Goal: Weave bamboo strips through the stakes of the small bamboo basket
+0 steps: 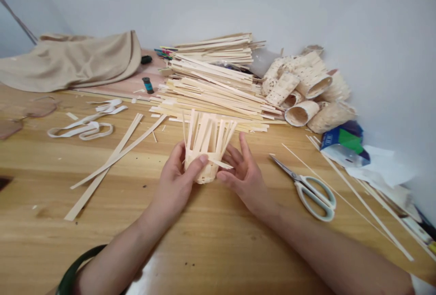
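Observation:
A small woven basket (207, 172) of pale flat strips stands in the middle, its loose strip ends fanning upward from the woven base. My left hand (180, 170) is closed on its left side, the thumb pressed to the front wall and the other fingers behind. From the front wall a short strip end (221, 163) sticks out to the right. Just beside that end is my right hand (243, 172), fingers apart and curved, with nothing visibly gripped. Whether its thumb touches the strip I cannot tell. Scissors (315, 192) lie right of my right hand, blades slightly apart.
Piled pale strips (214, 95) lie behind the basket. Finished woven tubes (303, 90) are heaped at the back right, near a blue box (345, 140). Two crossed strips (112, 163), a white ribbon (85, 127), a thread spool (147, 85) and beige cloth (78, 63) are leftward.

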A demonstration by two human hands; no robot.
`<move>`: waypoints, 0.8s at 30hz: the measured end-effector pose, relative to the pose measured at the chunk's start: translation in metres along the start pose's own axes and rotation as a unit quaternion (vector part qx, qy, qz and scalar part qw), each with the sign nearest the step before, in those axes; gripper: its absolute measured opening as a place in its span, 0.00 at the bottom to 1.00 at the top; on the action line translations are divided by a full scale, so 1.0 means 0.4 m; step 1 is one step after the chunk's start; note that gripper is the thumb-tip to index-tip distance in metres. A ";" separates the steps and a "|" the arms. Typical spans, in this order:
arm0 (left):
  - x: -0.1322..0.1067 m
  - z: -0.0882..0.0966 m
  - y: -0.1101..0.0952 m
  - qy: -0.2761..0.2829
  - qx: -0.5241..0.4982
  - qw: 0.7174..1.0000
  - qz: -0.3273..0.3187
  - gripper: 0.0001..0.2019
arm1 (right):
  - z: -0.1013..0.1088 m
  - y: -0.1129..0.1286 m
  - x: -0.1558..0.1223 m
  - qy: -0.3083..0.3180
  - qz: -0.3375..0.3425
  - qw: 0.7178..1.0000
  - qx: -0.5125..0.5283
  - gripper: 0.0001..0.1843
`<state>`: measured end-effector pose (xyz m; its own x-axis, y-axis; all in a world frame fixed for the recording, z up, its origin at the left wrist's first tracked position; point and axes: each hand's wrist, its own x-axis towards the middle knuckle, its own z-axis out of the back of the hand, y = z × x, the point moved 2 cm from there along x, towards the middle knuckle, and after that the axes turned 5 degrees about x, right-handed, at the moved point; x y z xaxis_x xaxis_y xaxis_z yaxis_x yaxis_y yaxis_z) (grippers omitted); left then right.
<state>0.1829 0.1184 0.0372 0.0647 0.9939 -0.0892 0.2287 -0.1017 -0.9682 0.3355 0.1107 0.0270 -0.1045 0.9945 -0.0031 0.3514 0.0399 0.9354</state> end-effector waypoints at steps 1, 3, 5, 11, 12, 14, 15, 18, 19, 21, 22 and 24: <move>-0.002 -0.002 -0.001 0.012 0.008 1.000 -0.009 0.23 | -0.005 0.004 0.000 0.008 -0.008 1.000 0.000 0.67; -0.006 -0.007 0.000 0.043 0.026 0.998 -0.029 0.24 | -0.014 0.011 -0.001 0.017 -0.018 1.000 -0.011 0.50; -0.011 -0.009 -0.001 0.063 0.035 0.997 -0.042 0.25 | -0.016 0.013 -0.002 -0.001 -0.023 1.000 -0.020 0.32; -0.018 -0.004 -0.016 0.105 0.042 0.994 0.000 0.24 | -0.012 0.009 -0.003 -0.015 -0.062 0.998 0.017 0.23; -0.018 -0.004 -0.017 0.112 0.021 0.993 0.011 0.23 | -0.012 0.009 -0.002 -0.007 -0.066 0.998 0.020 0.22; -0.016 -0.005 -0.018 0.117 -0.051 0.991 0.038 0.24 | -0.009 0.010 0.000 -0.006 -0.063 0.998 0.028 0.22; -0.014 -0.006 -0.017 0.113 -0.091 0.988 0.054 0.26 | -0.007 0.010 0.001 -0.008 -0.061 0.998 0.031 0.22; -0.010 -0.009 -0.014 0.064 -0.153 0.981 0.096 0.32 | -0.001 0.006 0.006 0.004 -0.058 0.998 0.035 0.24; -0.009 -0.010 -0.013 0.047 -0.152 0.982 0.103 0.32 | 0.002 0.005 0.007 0.014 -0.058 0.998 0.035 0.24; -0.008 -0.011 -0.011 0.044 -0.139 0.983 0.110 0.30 | 0.006 0.005 0.008 0.030 -0.058 0.997 0.030 0.24; -0.008 -0.011 -0.009 0.056 -0.133 0.983 0.111 0.28 | 0.009 0.005 0.009 0.035 -0.060 0.997 0.026 0.24; -0.008 -0.011 -0.005 0.084 -0.122 0.982 0.114 0.25 | 0.013 0.008 0.010 0.047 -0.066 0.997 0.015 0.24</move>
<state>0.1867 0.1151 0.0404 0.2967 0.9248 -0.2382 0.4134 -0.3493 -0.8409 0.3410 0.1154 0.0280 -0.2377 0.9670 -0.0913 0.3565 0.1743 0.9179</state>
